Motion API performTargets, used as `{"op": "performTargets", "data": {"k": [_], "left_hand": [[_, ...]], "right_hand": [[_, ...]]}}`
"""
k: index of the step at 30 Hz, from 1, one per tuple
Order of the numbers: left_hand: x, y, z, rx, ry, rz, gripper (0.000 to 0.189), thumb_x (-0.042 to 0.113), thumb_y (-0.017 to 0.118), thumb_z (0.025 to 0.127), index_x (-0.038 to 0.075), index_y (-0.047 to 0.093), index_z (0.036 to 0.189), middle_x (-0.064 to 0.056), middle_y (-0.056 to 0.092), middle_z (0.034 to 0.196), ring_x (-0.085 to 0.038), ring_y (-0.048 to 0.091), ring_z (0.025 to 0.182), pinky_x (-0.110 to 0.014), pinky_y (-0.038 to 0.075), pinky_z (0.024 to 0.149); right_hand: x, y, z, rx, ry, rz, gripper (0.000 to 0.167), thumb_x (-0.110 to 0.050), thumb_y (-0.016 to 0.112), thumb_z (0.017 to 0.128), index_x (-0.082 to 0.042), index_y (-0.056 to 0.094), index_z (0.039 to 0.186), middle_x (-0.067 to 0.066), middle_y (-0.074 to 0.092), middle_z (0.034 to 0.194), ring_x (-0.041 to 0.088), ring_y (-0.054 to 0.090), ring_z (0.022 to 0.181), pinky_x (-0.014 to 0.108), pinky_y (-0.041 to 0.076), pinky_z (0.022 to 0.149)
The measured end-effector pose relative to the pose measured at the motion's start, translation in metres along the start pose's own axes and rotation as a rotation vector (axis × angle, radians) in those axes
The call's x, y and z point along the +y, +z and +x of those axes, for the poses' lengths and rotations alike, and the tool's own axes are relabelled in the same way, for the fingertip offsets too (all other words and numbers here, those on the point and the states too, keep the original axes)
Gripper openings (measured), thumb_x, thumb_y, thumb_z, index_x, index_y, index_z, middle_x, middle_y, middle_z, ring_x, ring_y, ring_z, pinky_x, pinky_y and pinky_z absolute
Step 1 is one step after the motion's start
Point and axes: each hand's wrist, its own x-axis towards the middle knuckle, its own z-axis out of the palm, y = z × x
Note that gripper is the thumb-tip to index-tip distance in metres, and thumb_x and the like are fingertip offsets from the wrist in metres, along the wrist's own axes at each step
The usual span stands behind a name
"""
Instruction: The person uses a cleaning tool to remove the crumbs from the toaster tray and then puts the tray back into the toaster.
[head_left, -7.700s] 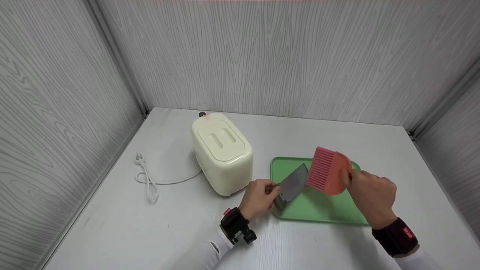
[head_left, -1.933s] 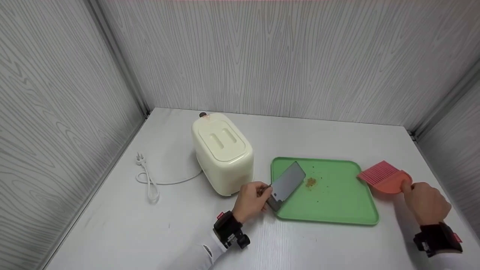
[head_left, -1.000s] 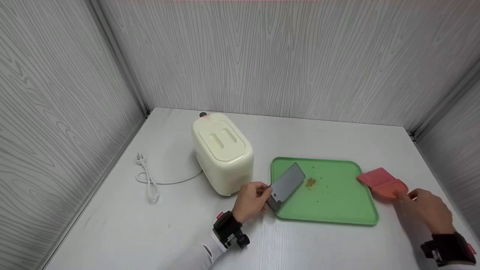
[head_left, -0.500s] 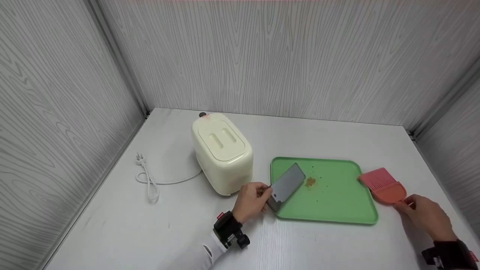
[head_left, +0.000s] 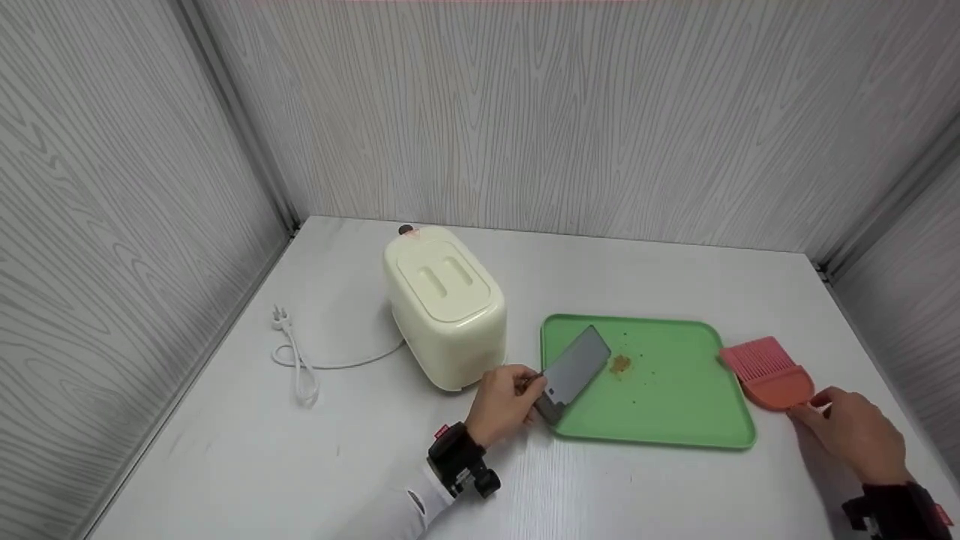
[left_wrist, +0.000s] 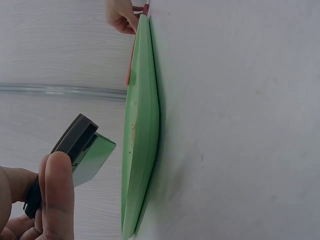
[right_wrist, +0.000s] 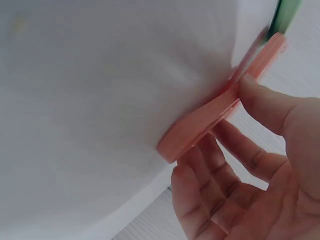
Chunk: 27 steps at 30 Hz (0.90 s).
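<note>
My left hand (head_left: pixel 504 403) pinches the dark handle of a metal-bladed scraper (head_left: pixel 576 367) between thumb and fingers. Its blade is tilted above the left part of a green tray (head_left: pixel 675 409); from the left wrist, the scraper (left_wrist: pixel 95 159) appears raised off the tray. A small heap of brown crumbs (head_left: pixel 620 364) and dark specks lie on the tray. At the tray's right rim is a brush (head_left: pixel 780 386) with pink bristles and a half-round orange handle. My right hand (head_left: pixel 855 431) pinches this handle's near edge, thumb on one side, fingers on the other.
A cream toaster (head_left: pixel 450 300) with a two-slot pattern on top stands left of the tray, close to my left hand. Its white cord and plug (head_left: pixel 289 337) lie on the white table (head_left: pixel 337 472) farther left. Wood-grain panels (head_left: pixel 525 112) enclose the back and sides.
My right hand has carried the brush from above the tray to its right rim and lowered it, shifting its grip. The crumbs have come into view. My left hand barely moved with the scraper.
</note>
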Motion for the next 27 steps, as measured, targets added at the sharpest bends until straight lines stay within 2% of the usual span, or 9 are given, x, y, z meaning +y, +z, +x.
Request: {"op": "performTargets", "data": {"k": [6, 9, 13, 15, 18, 22, 27], "left_hand": [[0.001, 0.000, 0.000, 0.007, -0.029, -0.005, 0.013, 0.013, 0.069, 0.100, 0.002, 0.074, 0.102, -0.001, 0.070, 0.076, -0.009, 0.062, 0.052, -0.027, 0.059, 0.050], [0.000, 0.000, 0.001, 0.007, -0.032, -0.010, 0.013, 0.014, 0.069, 0.099, 0.002, 0.074, 0.101, -0.001, 0.071, 0.076, -0.009, 0.062, 0.052, -0.028, 0.059, 0.050], [-0.001, 0.001, 0.002, -0.002, -0.035, -0.031, 0.013, 0.014, 0.070, 0.098, 0.001, 0.073, 0.100, -0.002, 0.071, 0.076, -0.009, 0.062, 0.051, -0.031, 0.060, 0.051], [-0.002, 0.002, 0.002, -0.008, -0.035, -0.045, 0.013, 0.013, 0.071, 0.098, 0.000, 0.072, 0.099, -0.003, 0.071, 0.076, -0.009, 0.062, 0.051, -0.034, 0.062, 0.052], [-0.002, 0.003, 0.002, -0.019, -0.037, -0.065, 0.013, 0.012, 0.072, 0.097, -0.001, 0.071, 0.099, -0.005, 0.072, 0.075, -0.010, 0.062, 0.050, -0.041, 0.063, 0.054], [-0.002, 0.004, 0.001, -0.025, -0.037, -0.082, 0.014, 0.011, 0.073, 0.097, -0.003, 0.070, 0.099, -0.009, 0.073, 0.077, -0.012, 0.063, 0.051, -0.048, 0.063, 0.056], [-0.002, 0.004, 0.000, -0.029, -0.029, -0.093, 0.013, 0.012, 0.073, 0.097, -0.001, 0.070, 0.099, -0.007, 0.073, 0.074, -0.013, 0.064, 0.050, -0.049, 0.063, 0.056]], "right_hand": [[-0.025, -0.005, -0.004, 0.016, -0.002, 0.054, 0.056, -0.040, 0.061, 0.103, 0.014, 0.060, 0.119, 0.025, 0.067, 0.093, 0.026, 0.063, 0.073, 0.032, 0.046, 0.051], [-0.045, 0.004, -0.007, 0.080, -0.047, 0.105, 0.050, -0.040, 0.063, 0.103, 0.008, 0.064, 0.119, 0.024, 0.069, 0.098, 0.025, 0.063, 0.076, 0.031, 0.045, 0.053], [-0.074, 0.019, -0.010, 0.175, -0.114, 0.185, 0.041, -0.036, 0.066, 0.102, 0.004, 0.068, 0.113, 0.018, 0.070, 0.094, 0.023, 0.063, 0.076, 0.028, 0.046, 0.053], [-0.087, 0.026, -0.012, 0.194, -0.129, 0.230, 0.039, -0.034, 0.066, 0.102, 0.004, 0.069, 0.114, 0.016, 0.070, 0.092, 0.023, 0.063, 0.077, 0.027, 0.047, 0.054], [-0.106, 0.035, -0.014, 0.191, -0.124, 0.291, 0.042, -0.036, 0.065, 0.102, 0.003, 0.068, 0.118, 0.015, 0.071, 0.097, 0.024, 0.064, 0.084, 0.026, 0.049, 0.060], [-0.131, 0.045, -0.018, 0.142, -0.111, 0.403, 0.046, -0.041, 0.062, 0.103, -0.001, 0.065, 0.126, 0.014, 0.069, 0.106, 0.021, 0.062, 0.089, 0.025, 0.051, 0.067], [-0.162, 0.060, -0.021, 0.106, -0.136, 0.605, 0.035, -0.030, 0.064, 0.104, -0.001, 0.066, 0.125, 0.014, 0.068, 0.105, 0.018, 0.067, 0.083, 0.024, 0.057, 0.069]]}}
